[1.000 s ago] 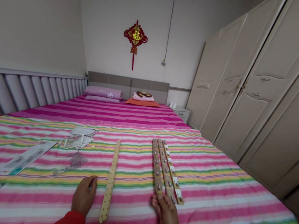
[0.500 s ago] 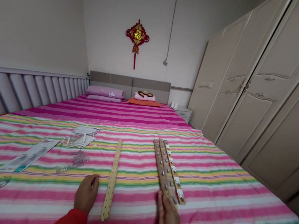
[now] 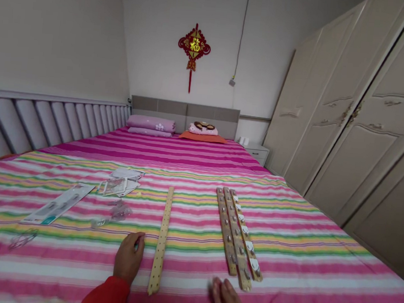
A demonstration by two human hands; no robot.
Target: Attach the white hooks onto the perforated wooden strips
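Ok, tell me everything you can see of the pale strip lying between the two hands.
The pale strip is long, narrow and straight, light yellow and wood-like, dotted along its length with small dark spots that look like holes. It seems to lie flat on the striped cloth, running away from the wearer, its far end slightly to the right. The near end looks a little uneven. The left hand is just left of it, apart; no hand touches it.
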